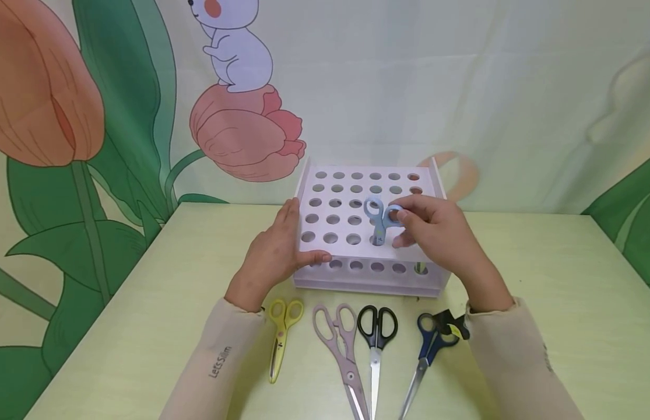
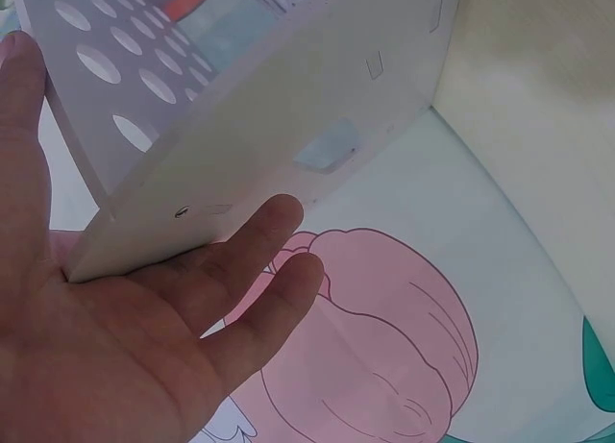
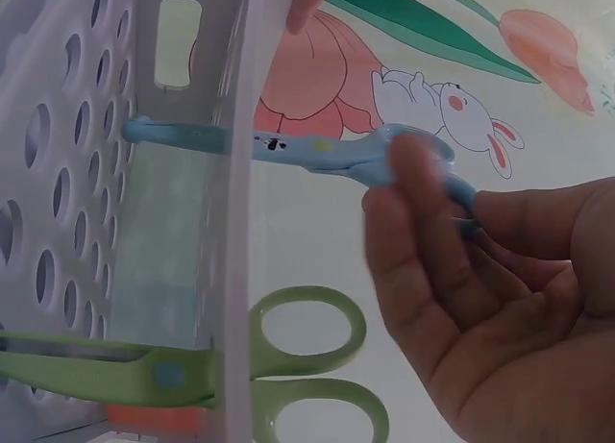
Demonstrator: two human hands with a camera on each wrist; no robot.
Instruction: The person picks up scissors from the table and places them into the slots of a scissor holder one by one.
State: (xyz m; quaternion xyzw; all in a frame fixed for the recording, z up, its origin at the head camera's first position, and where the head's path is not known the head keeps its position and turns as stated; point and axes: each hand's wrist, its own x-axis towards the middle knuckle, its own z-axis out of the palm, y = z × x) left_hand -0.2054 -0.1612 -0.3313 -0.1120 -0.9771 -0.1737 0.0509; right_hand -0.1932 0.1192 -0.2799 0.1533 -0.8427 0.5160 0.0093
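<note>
My right hand [image 1: 435,233] pinches one handle loop of the light blue scissors [image 1: 379,224] between thumb and fingers. Their blades pass down through a front-row hole of the white rack [image 1: 351,252], and the tip reaches the lower plate in the right wrist view. Beside them, green scissors [image 3: 183,376] stand in another hole; in the head view my right hand hides their handles. My left hand [image 1: 272,251] holds the rack's left side, thumb on the front edge. In the left wrist view its fingers lie along the outer side wall [image 2: 259,164].
In front of the rack lie yellow scissors [image 1: 279,344], mauve scissors [image 1: 348,367], black-handled scissors [image 1: 376,332] and dark blue-handled scissors [image 1: 425,350]. The last are close to my right sleeve [image 1: 508,356]. A printed curtain [image 1: 356,87] hangs behind the table.
</note>
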